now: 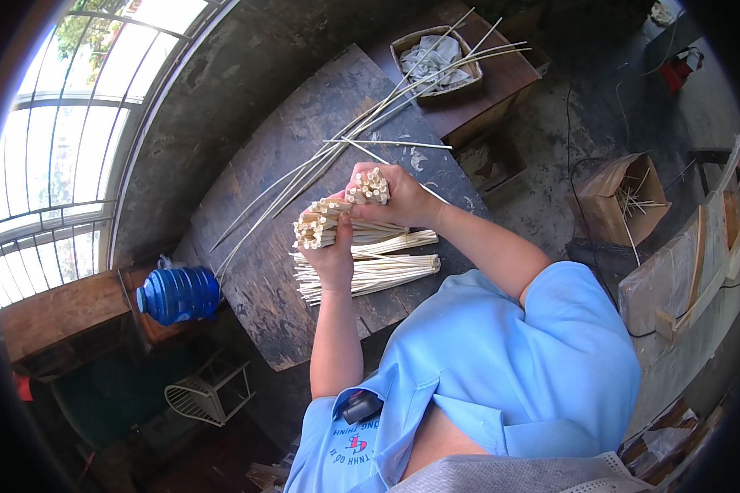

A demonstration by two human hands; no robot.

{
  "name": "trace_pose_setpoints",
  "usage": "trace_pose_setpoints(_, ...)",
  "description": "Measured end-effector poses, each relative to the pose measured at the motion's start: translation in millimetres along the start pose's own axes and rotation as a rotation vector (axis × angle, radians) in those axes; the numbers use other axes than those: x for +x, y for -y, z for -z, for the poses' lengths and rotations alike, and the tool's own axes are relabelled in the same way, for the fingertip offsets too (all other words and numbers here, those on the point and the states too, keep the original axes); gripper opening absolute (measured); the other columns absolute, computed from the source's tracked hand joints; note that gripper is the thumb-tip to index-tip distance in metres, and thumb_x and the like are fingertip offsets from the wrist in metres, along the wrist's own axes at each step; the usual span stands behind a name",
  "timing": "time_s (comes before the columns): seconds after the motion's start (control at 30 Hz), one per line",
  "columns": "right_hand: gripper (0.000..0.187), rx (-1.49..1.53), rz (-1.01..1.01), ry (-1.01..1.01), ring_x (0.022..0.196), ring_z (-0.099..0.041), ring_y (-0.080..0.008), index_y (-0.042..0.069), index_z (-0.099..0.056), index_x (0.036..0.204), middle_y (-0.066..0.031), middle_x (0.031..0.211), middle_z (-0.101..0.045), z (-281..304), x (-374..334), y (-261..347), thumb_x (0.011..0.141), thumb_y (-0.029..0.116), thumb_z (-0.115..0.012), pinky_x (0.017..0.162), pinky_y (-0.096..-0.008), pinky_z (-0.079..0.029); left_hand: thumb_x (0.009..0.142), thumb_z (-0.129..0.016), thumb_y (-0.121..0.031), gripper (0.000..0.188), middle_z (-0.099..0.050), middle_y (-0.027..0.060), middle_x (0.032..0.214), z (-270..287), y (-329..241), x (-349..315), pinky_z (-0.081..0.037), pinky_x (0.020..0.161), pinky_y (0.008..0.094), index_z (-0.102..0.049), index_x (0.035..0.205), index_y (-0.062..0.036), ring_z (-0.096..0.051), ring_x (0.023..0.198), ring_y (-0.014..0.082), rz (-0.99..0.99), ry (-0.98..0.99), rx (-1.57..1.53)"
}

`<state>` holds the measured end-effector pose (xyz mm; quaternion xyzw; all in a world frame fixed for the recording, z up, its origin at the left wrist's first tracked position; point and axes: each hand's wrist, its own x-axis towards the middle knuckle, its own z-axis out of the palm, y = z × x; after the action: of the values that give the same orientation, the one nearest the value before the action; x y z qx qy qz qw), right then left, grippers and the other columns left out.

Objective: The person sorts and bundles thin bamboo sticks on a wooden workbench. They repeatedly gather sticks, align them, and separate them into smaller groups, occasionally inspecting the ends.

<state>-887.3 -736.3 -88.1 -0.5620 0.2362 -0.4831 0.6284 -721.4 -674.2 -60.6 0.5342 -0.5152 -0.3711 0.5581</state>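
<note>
Two hands, left (330,255) and right (403,197), each grip one stick bundle (321,226).

Over a dark worn table (304,164), the person's left hand (330,255) grips a bundle of short pale sticks (316,226), while the right hand (399,193) clutches a smaller bunch (370,186) just above it. More cut sticks (370,275) lie beneath the hands, and long thin strips (362,123) stretch toward a cardboard box (436,57).
</note>
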Motion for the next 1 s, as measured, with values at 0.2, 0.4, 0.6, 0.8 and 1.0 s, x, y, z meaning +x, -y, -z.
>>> trace_pose_setpoints(0.2,0.021,-0.117,0.064,-0.058,0.091,-0.061,-0.0096,0.004,-0.062,0.098,-0.0030,0.096,-0.065,3,10,2,0.079,0.002,-0.072,0.082,-0.0283,-0.051,0.089,-0.072,-0.001,0.028,-0.073,0.0107,0.108,-6,-1,10,-0.052,0.091,0.0309,-0.064,0.115,0.0034,-0.067,0.098,0.0148,-0.008,-0.010,0.027)
trace_pose_setpoints(0.4,0.020,-0.139,0.084,-0.026,0.079,-0.063,-0.0108,0.003,-0.064,0.095,-0.0057,0.086,-0.068,8,12,-5,0.078,0.007,-0.073,0.073,-0.0316,-0.053,0.089,-0.073,-0.001,0.025,-0.072,0.0078,0.104,-3,7,9,-0.053,0.088,0.0300,-0.065,0.113,0.0022,-0.066,0.095,0.0132,0.008,-0.051,0.019)
trace_pose_setpoints(0.6,0.020,-0.020,0.038,-0.015,0.091,-0.063,-0.0109,0.003,-0.066,0.097,-0.0016,0.094,-0.066,8,11,1,0.081,0.005,-0.079,0.083,-0.0296,-0.051,0.090,-0.074,-0.001,0.025,-0.071,0.0069,0.103,-4,5,10,-0.053,0.086,0.0299,-0.065,0.113,0.0020,-0.066,0.094,0.0134,0.006,-0.081,0.038)
trace_pose_setpoints(0.8,0.024,0.031,-0.028,0.048,0.094,-0.063,-0.0086,0.004,-0.070,0.098,0.0015,0.095,-0.065,8,12,4,0.082,0.014,-0.086,0.085,-0.0278,-0.051,0.089,-0.074,-0.001,0.024,-0.070,0.0066,0.102,-1,8,14,-0.053,0.084,0.0295,-0.065,0.111,0.0012,-0.066,0.092,0.0130,-0.005,-0.040,0.064)
trace_pose_setpoints(1.0,0.019,0.061,-0.054,0.037,0.093,-0.063,-0.0074,0.005,-0.071,0.094,0.0030,0.096,-0.063,6,10,0,0.084,0.012,-0.084,0.084,-0.0267,-0.051,0.087,-0.074,0.001,0.029,-0.070,0.0055,0.101,1,6,12,-0.053,0.085,0.0285,-0.062,0.113,-0.0003,-0.064,0.092,0.0122,0.017,-0.020,0.059)
